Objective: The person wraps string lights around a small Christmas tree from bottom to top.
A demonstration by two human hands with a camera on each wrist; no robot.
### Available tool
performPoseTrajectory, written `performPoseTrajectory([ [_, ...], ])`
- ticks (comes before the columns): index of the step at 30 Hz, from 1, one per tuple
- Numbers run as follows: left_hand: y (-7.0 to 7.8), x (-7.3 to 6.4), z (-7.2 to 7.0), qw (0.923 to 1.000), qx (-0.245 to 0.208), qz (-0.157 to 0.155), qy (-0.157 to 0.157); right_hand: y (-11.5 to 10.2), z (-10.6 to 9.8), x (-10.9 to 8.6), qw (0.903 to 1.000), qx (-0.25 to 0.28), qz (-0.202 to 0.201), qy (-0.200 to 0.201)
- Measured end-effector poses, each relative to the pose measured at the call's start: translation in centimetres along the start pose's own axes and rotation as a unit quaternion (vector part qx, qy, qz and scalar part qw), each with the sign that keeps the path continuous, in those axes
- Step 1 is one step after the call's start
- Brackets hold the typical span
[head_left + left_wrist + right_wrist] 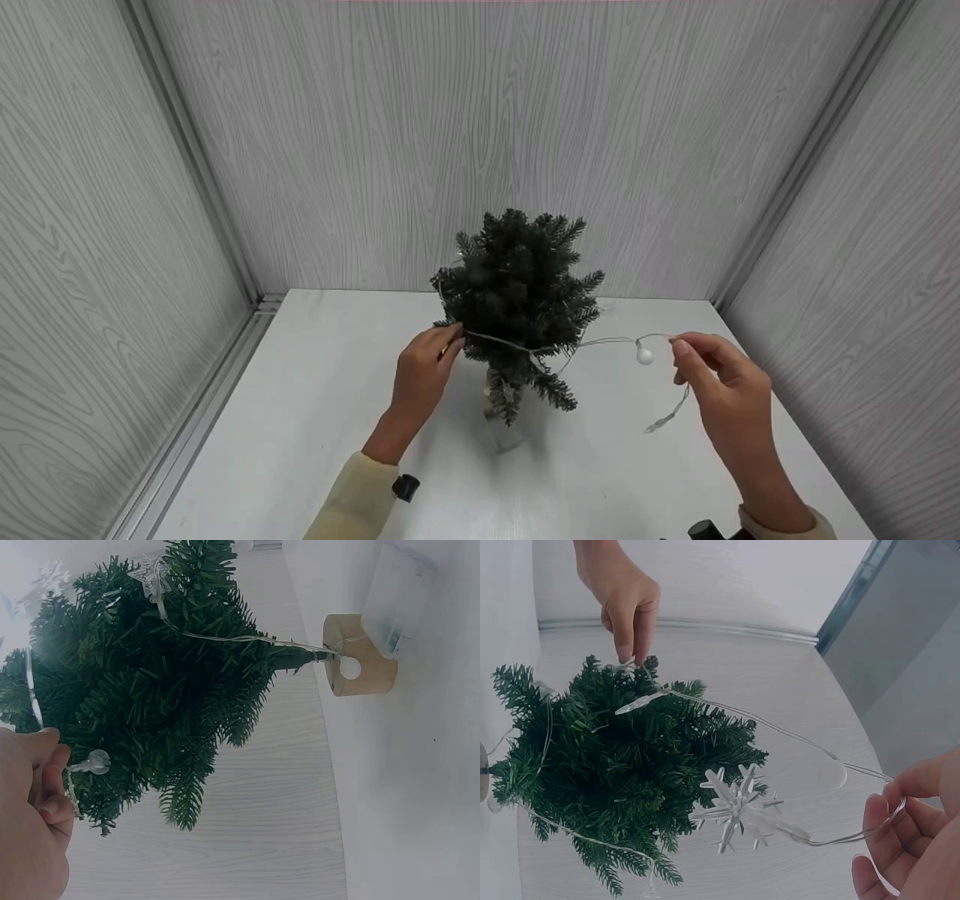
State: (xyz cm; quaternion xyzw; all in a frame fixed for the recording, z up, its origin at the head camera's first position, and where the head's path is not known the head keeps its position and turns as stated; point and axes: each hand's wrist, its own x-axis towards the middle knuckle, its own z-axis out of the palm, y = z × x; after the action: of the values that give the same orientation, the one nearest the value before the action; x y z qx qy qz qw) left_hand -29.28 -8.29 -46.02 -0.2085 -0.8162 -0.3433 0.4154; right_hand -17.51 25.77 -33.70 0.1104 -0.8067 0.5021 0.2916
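Observation:
A small artificial Christmas tree [517, 285] stands on a round wooden base [356, 652]. A string of lights [607, 341] with clear wire runs across its front and partly round its branches. My left hand [424, 367] pinches the wire at the tree's left side, beside a round bulb [96, 762]. Out to the right, my right hand [727, 390] pinches the string's loose end between thumb and fingers. Near that hand hang a white ball bulb [644, 355] and a clear snowflake [739, 810]. A star-shaped light [152, 577] rests among the branches.
A clear battery box [399, 596] lies against the wooden base on the white table [315, 420]. Grey wood-grain panels [375, 150] enclose the table at the back and both sides.

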Motion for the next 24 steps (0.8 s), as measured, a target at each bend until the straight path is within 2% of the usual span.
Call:
performPoseTrajectory([
  [3, 0.5, 0.3, -0.1, 0.9999, 0.007, 0.012, 0.007, 0.1, 0.1, 0.1, 0.9999, -0.003, 0.01, -0.006],
  [7, 1.3, 0.8, -0.2, 0.9987, 0.02, 0.045, 0.011, 0.2, 0.2, 0.1, 0.9998, -0.004, 0.012, -0.017],
  [12, 1.9, 1.4, 0.2, 0.9957, 0.032, 0.087, -0.004, 0.4, 0.5, 0.2, 0.9996, -0.011, 0.011, -0.023],
  [17, 1.6, 1.3, 1.0, 0.9916, 0.058, 0.114, -0.019, 0.7, 0.6, 0.3, 0.9995, -0.01, 0.003, -0.029],
  [20, 1.2, 1.1, 1.4, 0.9882, 0.085, 0.126, -0.015, 0.7, 0.6, 0.3, 0.9995, -0.007, 0.002, -0.031],
  [24, 1.1, 0.9, 1.5, 0.9873, 0.094, 0.128, -0.005, 0.6, 0.7, 0.1, 0.9993, -0.001, 0.023, -0.028],
])
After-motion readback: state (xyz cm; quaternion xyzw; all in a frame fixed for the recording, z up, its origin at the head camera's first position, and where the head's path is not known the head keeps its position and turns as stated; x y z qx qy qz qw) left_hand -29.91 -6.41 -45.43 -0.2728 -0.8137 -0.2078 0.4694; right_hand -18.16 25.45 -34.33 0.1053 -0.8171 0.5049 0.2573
